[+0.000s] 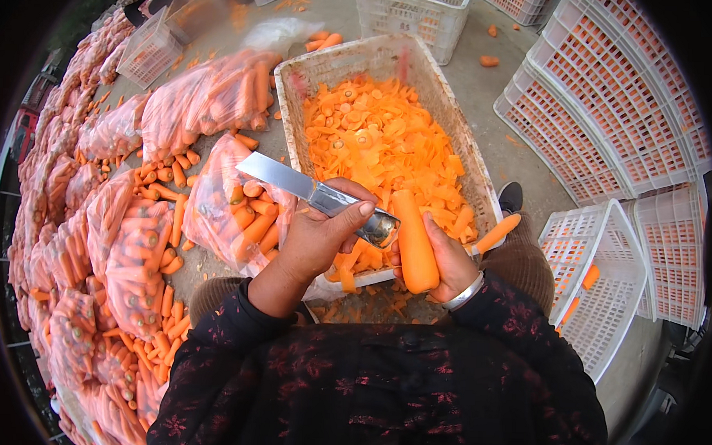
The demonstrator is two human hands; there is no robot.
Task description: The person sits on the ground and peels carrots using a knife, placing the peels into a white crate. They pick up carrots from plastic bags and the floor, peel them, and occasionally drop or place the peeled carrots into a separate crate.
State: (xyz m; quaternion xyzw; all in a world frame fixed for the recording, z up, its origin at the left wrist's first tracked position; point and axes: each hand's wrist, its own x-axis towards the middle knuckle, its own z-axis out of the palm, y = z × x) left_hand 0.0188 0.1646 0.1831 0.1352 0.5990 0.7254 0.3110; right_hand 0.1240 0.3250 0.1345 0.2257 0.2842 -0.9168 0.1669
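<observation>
My left hand [329,227] is closed around the metal handle of a knife [278,175], whose broad blade points up and to the left. In my right hand [449,255], with a silver bracelet at the wrist, is a peeled carrot [415,242], its thick end towards me. Both hands are above the near end of a worn white plastic crate [462,117] that holds carrot peelings and cut carrot ends [382,147]. Another orange carrot-like piece [497,233] lies at the crate's near right corner, beside my right hand; part of it is hidden.
Clear plastic bags of carrots [207,99] are piled along the left, with loose carrots [164,333] among them. An opened bag [239,212] lies beside the crate. White crates of carrots [601,96] are stacked at right, near a tilted crate [612,290]. Another person is partly visible at top left.
</observation>
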